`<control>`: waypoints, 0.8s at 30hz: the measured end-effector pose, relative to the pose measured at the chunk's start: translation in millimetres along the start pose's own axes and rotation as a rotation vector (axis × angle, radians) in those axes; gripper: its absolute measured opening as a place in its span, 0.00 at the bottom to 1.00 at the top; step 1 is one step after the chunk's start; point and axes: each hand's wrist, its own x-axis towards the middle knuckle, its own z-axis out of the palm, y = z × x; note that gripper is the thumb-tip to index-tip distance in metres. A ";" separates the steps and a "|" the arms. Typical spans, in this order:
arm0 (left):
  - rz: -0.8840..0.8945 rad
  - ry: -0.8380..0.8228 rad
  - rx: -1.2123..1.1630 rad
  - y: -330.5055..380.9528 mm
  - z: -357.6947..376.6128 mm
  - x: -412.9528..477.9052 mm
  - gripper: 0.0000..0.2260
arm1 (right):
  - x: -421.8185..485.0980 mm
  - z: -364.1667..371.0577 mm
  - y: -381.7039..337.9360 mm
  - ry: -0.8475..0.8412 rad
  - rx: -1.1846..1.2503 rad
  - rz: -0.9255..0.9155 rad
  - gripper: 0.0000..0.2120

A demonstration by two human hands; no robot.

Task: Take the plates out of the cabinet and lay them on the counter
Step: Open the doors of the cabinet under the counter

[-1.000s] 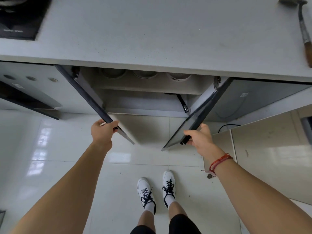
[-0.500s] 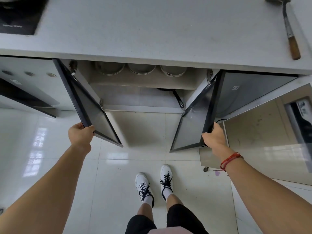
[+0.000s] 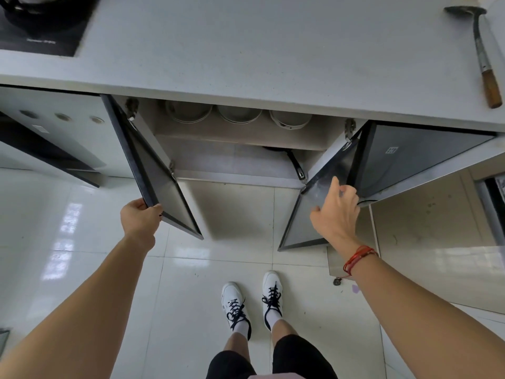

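A: Steel plates (image 3: pixel 240 114) sit on the upper shelf inside the cabinet (image 3: pixel 237 149), under the tabletop (image 3: pixel 246 50).

B: Left hand (image 3: pixel 140 218) fingers clench the left door (image 3: pixel 155 173); right hand (image 3: pixel 336 214) fingers are released.

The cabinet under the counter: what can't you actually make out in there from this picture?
All from the head view:
- Plates: only the front rims of three round dishes show; the counter edge hides the rest, so count and type are unclear.
- Pan: just its handle shows; the shelf covers the body.
- Stove: cut off by the picture's edge.
- Right door: the right hand hides whether it touches the door.
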 end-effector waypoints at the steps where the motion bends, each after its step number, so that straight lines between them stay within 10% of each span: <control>1: 0.001 -0.002 -0.004 -0.4 -0.8 0.5 0.13 | 1.6 1.5 -10.5 -0.004 -0.002 -0.039 0.36; 24: 0.109 -0.046 -0.149 -34.7 -40.0 18.9 0.17 | -49.8 112.9 -280.4 -0.888 0.314 -0.544 0.30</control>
